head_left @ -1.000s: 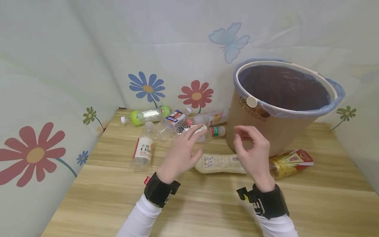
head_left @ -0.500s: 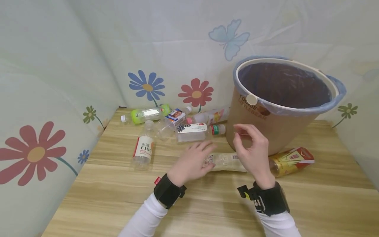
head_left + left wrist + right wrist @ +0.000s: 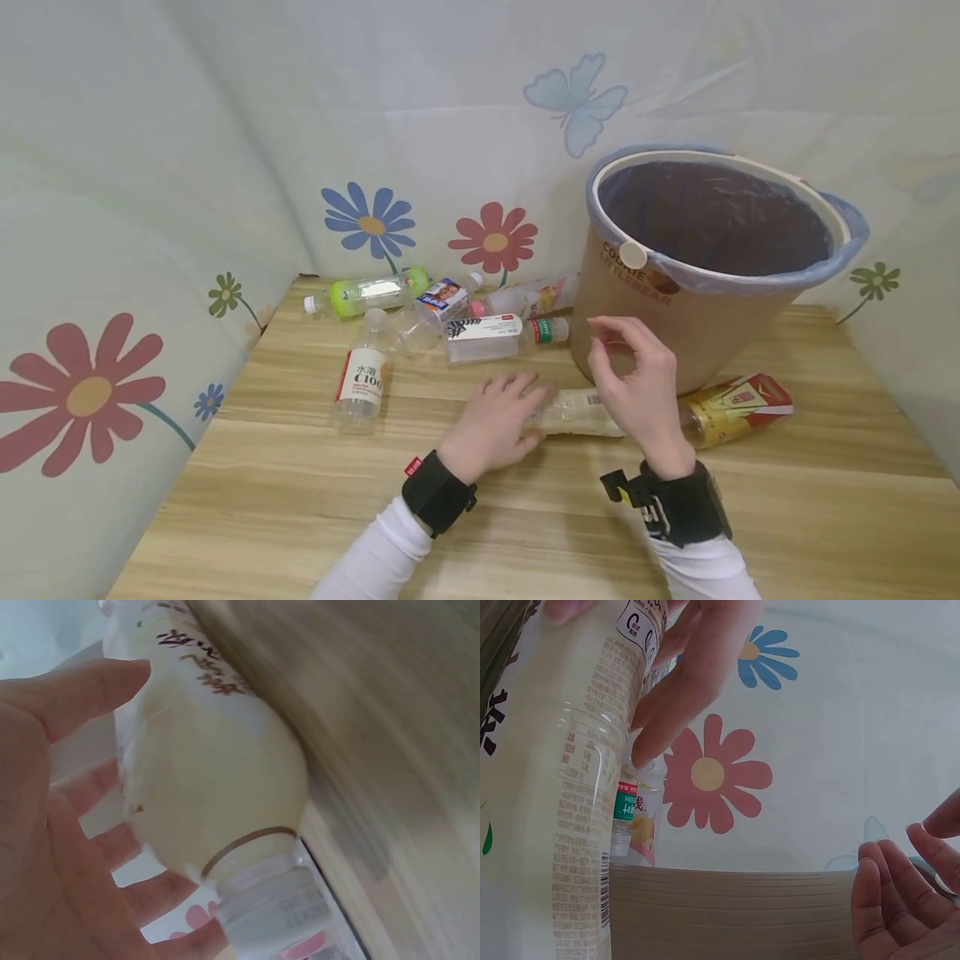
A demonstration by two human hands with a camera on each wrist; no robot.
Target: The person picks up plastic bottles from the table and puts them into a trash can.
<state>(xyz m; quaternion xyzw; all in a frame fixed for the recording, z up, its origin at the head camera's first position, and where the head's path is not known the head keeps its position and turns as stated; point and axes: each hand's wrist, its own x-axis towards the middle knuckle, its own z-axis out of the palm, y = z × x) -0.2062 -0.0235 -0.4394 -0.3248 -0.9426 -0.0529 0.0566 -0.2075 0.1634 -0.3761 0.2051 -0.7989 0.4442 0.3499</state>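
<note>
A cream-coloured plastic drink bottle point(image 3: 573, 412) with a pale cap point(image 3: 274, 907) lies on its side on the table. My left hand point(image 3: 495, 421) straddles its left end, the thumb on the near side and the fingers bent over the far side. Close up in the left wrist view, the thumb point(image 3: 120, 682) overlaps the bottle and the other fingers pass behind it. My right hand point(image 3: 641, 387) hovers over the bottle's other end and hides it. Its thumb and forefinger curve towards each other with a gap, holding nothing.
A large brown lined bin point(image 3: 622, 333) stands behind my right hand. Several bottles lie at the back left, including a green one point(image 3: 375, 292) and a C100 bottle point(image 3: 363, 379). A yellow-red bottle point(image 3: 738, 408) lies at right. Flower-printed fabric point(image 3: 465, 150) backs the table.
My left hand has come down and to the right from over the back bottles, onto the left end of the cream bottle. My right hand stays almost still; the bottles have not moved.
</note>
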